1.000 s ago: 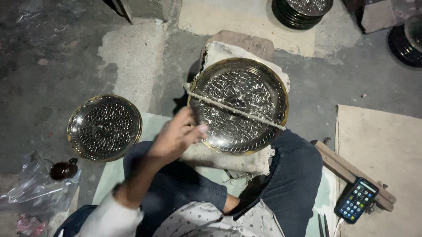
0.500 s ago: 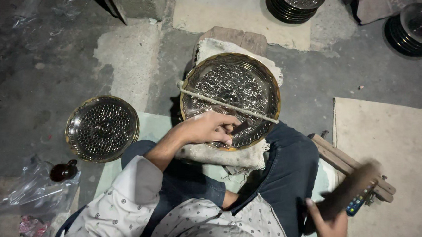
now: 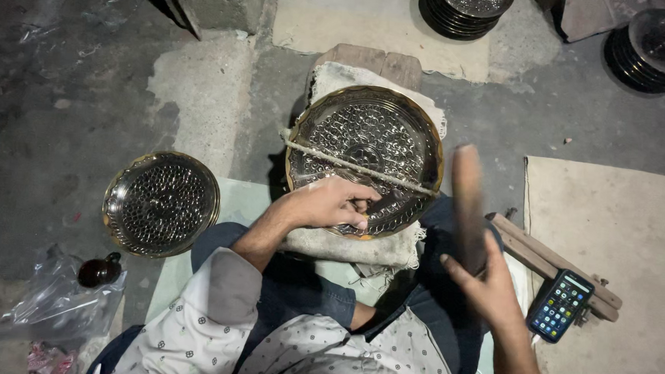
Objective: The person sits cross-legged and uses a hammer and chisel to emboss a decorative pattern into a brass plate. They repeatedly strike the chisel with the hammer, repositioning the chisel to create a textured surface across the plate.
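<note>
Head view: your left hand point(image 3: 330, 203) rests on the embossed metal tray point(image 3: 364, 158), fingers curled around a small tool point(image 3: 369, 206). The tray lies on a cloth pad point(image 3: 348, 245) over your lap. Your right hand point(image 3: 486, 290) grips a blurred wooden mallet point(image 3: 468, 205), raised beside the tray.

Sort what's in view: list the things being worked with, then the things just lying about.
In use: left hand pressing a small tool onto the patterned metal tray; right hand gripping a wooden mallet; cloth pad.

Lying about: smaller tray, phone, stacked trays, plastic bag.
</note>
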The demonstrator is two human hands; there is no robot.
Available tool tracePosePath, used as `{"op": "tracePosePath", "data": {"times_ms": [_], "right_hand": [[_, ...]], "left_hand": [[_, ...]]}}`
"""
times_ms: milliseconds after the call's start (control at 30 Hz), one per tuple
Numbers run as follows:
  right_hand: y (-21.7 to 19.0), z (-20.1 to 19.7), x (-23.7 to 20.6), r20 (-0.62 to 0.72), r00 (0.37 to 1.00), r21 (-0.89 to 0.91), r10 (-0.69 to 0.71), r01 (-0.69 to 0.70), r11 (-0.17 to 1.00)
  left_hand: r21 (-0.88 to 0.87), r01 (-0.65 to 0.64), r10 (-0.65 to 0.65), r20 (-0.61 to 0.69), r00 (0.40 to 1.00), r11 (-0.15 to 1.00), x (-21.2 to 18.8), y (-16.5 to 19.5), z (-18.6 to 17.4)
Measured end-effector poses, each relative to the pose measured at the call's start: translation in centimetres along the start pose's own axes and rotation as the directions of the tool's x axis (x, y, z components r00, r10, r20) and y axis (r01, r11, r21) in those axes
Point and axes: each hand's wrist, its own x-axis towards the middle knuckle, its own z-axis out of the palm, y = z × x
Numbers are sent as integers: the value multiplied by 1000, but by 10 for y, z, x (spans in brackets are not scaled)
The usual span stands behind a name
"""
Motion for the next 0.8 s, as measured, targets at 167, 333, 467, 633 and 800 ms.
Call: {"op": "tracePosePath", "data": {"times_ms": [167, 333, 467, 633, 800], "right_hand": [[0, 8, -8, 41, 994, -81, 106, -102, 991], [0, 6, -16, 17, 997, -203, 74, -69, 977], [4, 7, -22, 9, 999, -67, 31, -31, 997], [8, 9, -29, 45, 968, -294, 246, -222, 929], [6, 11, -34, 37, 924, -583, 381, -289, 759]], "left_hand": [[3, -31, 31, 6, 1000, 1000, 0, -2, 0], [25, -58, 58, 8, 998, 998, 2, -7, 0], [26, -54, 54, 14, 998, 998, 2, -8, 1], [-5, -56, 56, 22, 998, 998, 1, -9, 1], [7, -63, 63, 36, 997, 998, 1, -9, 0]]}}
